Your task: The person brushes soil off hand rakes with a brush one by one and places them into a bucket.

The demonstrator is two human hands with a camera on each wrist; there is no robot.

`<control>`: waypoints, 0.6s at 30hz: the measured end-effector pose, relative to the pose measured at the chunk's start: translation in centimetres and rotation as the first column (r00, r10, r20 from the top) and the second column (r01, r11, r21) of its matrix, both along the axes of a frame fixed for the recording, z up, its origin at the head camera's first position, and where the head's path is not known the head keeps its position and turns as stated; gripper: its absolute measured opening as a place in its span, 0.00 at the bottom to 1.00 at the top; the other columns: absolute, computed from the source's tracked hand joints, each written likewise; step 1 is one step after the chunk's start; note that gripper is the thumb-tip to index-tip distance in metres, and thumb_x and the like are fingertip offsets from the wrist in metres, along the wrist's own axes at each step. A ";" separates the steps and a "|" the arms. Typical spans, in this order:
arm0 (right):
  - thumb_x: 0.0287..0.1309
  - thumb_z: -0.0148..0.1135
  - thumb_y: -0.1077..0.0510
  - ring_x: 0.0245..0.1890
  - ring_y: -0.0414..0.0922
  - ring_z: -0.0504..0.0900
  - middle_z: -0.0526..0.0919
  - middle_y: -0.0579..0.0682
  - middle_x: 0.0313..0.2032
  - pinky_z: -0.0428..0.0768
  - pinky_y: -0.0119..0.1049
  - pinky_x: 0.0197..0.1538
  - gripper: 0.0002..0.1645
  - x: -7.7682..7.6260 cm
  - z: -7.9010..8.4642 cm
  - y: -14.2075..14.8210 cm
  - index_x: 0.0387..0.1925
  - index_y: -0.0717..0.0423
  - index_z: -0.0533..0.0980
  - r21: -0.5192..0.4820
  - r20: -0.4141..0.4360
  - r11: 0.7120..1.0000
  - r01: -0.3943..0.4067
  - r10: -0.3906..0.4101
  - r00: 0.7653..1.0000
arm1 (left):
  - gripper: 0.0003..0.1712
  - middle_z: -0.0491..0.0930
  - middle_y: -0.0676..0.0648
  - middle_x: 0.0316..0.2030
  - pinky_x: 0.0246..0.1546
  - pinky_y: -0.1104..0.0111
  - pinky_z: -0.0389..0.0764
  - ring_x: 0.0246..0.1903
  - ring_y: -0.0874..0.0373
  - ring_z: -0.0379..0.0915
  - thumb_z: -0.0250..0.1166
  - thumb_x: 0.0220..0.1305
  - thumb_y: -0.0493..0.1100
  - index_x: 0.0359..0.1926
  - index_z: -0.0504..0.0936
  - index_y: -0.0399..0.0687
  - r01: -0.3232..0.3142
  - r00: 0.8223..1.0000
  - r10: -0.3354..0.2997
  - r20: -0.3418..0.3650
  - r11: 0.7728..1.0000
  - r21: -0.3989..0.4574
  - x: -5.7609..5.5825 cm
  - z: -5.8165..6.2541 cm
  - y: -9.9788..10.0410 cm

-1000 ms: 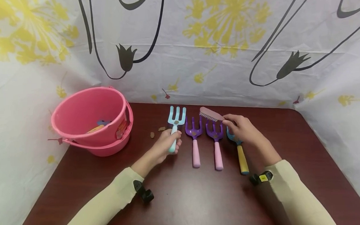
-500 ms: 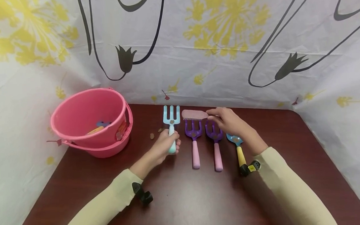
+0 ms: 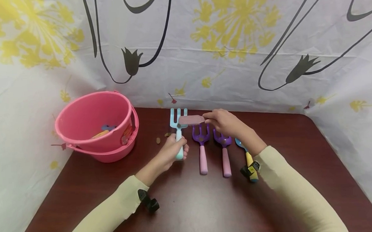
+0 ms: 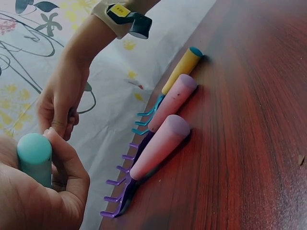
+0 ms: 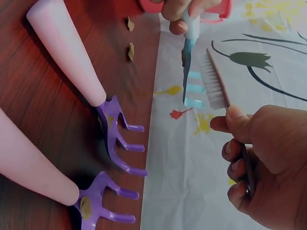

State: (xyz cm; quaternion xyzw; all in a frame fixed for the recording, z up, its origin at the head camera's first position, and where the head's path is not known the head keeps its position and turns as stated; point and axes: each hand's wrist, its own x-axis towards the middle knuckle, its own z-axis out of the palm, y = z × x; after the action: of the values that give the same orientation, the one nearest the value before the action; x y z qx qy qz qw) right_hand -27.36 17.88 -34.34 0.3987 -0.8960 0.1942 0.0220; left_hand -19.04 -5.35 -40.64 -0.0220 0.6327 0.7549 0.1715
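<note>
Together, bristly brush (image 5: pixel 214 82), 3-pronged fork (image 3: pixel 178 134)

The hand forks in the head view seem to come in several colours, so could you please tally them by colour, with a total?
Light blue fork: 1
Purple forks with pink handles: 2
Blue fork with yellow handle: 1
Total: 4

From my end I can read no text for certain; a yellow label (image 4: pixel 119 9) on the black wrist camera (image 4: pixel 139 27) by the right sleeve (image 4: pixel 104 18), above the worktop (image 3: pixel 189 204) toward its right edge, bears short dark print, possibly numerals, too small and turned for me to make out; the pink bucket (image 3: pixel 94 143), near the worktop's far left corner, carries a coloured sticker (image 3: pixel 126 134), its details blurred.
</note>
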 end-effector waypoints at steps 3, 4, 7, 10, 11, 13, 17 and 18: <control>0.71 0.59 0.65 0.31 0.50 0.73 0.78 0.53 0.33 0.73 0.46 0.37 0.16 0.0 -0.1 -0.4 0.56 0.65 0.80 0.015 -0.042 1.000 -0.013 0.014 0.999 | 0.13 0.73 0.44 0.26 0.21 0.71 0.77 0.19 0.60 0.70 0.50 0.75 0.37 0.55 0.61 0.37 -0.006 1.000 0.006 0.000 1.000 -0.008 0.0 -0.1 0.0; 0.71 0.60 0.64 0.30 0.50 0.72 0.77 0.52 0.32 0.72 0.45 0.37 0.16 0.0 -0.2 -0.5 0.56 0.64 0.80 0.019 -0.053 1.000 -0.017 0.018 0.998 | 0.13 0.73 0.44 0.26 0.21 0.71 0.77 0.19 0.60 0.70 0.50 0.75 0.37 0.55 0.61 0.37 -0.006 1.000 0.006 0.001 1.000 -0.012 0.0 -0.1 0.0; 0.70 0.62 0.63 0.30 0.50 0.73 0.77 0.51 0.31 0.73 0.44 0.36 0.15 0.0 -0.3 -0.9 0.54 0.61 0.82 0.041 -0.102 0.999 -0.019 0.023 0.994 | 0.14 0.73 0.44 0.25 0.21 0.71 0.77 0.19 0.60 0.70 0.50 0.75 0.38 0.56 0.60 0.36 -0.006 1.000 0.006 0.004 1.000 -0.017 0.0 -0.2 0.0; 0.68 0.64 0.62 0.31 0.51 0.75 0.78 0.51 0.32 0.75 0.45 0.35 0.12 0.0 -0.6 -1.4 0.51 0.58 0.83 0.075 -0.155 0.997 -0.008 0.020 0.988 | 0.18 0.74 0.45 0.25 0.21 0.71 0.77 0.19 0.60 0.71 0.50 0.75 0.38 0.59 0.59 0.33 -0.001 1.000 0.001 0.006 1.000 -0.024 0.0 -0.5 0.1; 0.68 0.64 0.62 0.32 0.51 0.76 0.78 0.51 0.32 0.76 0.44 0.34 0.11 0.0 -0.7 -1.6 0.50 0.58 0.83 0.088 -0.167 0.996 -0.004 0.018 0.986 | 0.20 0.74 0.45 0.25 0.21 0.71 0.77 0.19 0.60 0.71 0.50 0.74 0.38 0.60 0.58 0.31 -0.002 1.000 0.002 0.009 1.000 -0.028 0.0 -0.6 0.1; 0.68 0.64 0.62 0.32 0.51 0.77 0.78 0.51 0.32 0.76 0.44 0.33 0.09 0.0 -1.0 -1.8 0.48 0.57 0.83 0.110 -0.186 0.994 0.006 0.015 0.982 | 0.21 0.74 0.44 0.25 0.21 0.72 0.77 0.19 0.60 0.71 0.49 0.74 0.37 0.61 0.58 0.30 -0.008 1.000 0.009 0.013 0.999 -0.040 0.1 -0.7 0.1; 0.67 0.65 0.62 0.31 0.51 0.77 0.78 0.50 0.31 0.77 0.43 0.31 0.08 0.1 -1.5 -2.2 0.47 0.56 0.83 0.136 -0.230 0.991 0.016 0.016 0.973 | 0.20 0.75 0.44 0.25 0.22 0.72 0.77 0.20 0.60 0.72 0.49 0.72 0.36 0.60 0.59 0.31 -0.028 0.999 0.029 0.023 0.998 -0.056 0.2 -1.0 0.0; 0.67 0.66 0.62 0.30 0.51 0.76 0.78 0.50 0.31 0.77 0.43 0.31 0.08 0.1 -1.6 -2.2 0.46 0.56 0.84 0.138 -0.243 0.990 0.019 0.015 0.970 | 0.19 0.75 0.44 0.25 0.22 0.72 0.77 0.20 0.60 0.72 0.49 0.72 0.36 0.60 0.60 0.32 -0.030 0.999 0.031 0.024 0.998 -0.058 0.3 -1.0 0.0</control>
State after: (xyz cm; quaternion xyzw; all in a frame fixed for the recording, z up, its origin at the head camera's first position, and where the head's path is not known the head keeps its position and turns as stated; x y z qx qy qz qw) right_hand -27.28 15.67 -35.98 0.4191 -0.8983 0.0810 0.1041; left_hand -18.79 -5.32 -41.66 -0.0457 0.6515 0.7386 0.1671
